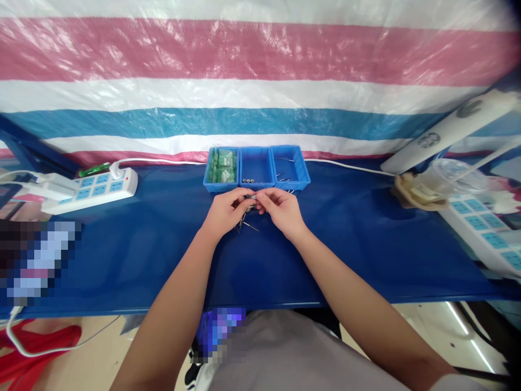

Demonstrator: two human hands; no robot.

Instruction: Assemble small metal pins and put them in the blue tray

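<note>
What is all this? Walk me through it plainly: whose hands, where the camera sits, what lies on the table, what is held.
No machine here: a person works with bare hands. The one picture comes from a camera on their head, looking forward and down. The left hand and right hand meet over a blue table, pinching a small metal piece, too small to identify. Thin metal pins show just beneath them. Behind stand three blue trays: the left tray holds green parts, the middle tray a few metal bits, the right tray some pins. A power strip lies at the left.
</note>
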